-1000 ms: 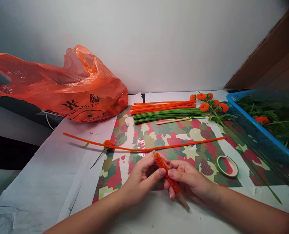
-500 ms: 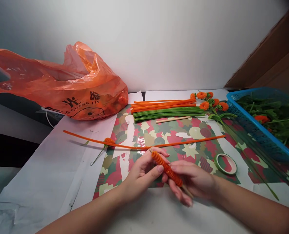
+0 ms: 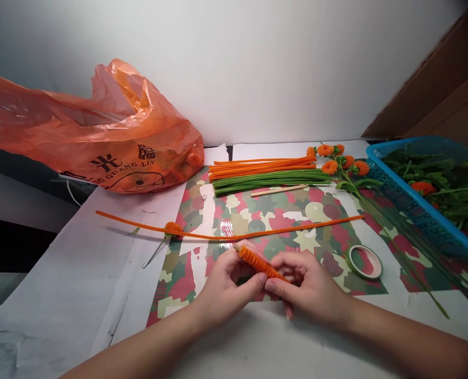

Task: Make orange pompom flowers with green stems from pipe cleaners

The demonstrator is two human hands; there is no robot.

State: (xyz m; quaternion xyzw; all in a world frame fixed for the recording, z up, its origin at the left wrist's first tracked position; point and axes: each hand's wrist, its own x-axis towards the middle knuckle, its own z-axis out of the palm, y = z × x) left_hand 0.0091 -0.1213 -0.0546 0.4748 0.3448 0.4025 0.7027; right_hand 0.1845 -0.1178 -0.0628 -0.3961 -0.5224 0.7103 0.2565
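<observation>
White wall (image 3: 265, 73) behind papered surface (image 3: 241, 345). Orange coil (image 3: 257, 262) wrapped on a stick (image 3: 237, 247), held over surface toward near edge; left hand (image 3: 226, 289) and right hand (image 3: 312, 289) both clamped on it, thumbs close together. Coil could slip or loosen if either grip slackens. Long orange strip (image 3: 297, 228) just beyond fingers, might snag. Tape roll (image 3: 363, 275) near right hand, could get knocked. Green strips (image 3: 267, 181) toward far edge, blue basket (image 3: 399, 184) by right edge, both clear.

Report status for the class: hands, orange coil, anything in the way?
Left hand, right hand: both gripping orange coil. Coil wound around stick, tip showing. Orange strip lies just beyond hands, apparently not blocking.
</observation>
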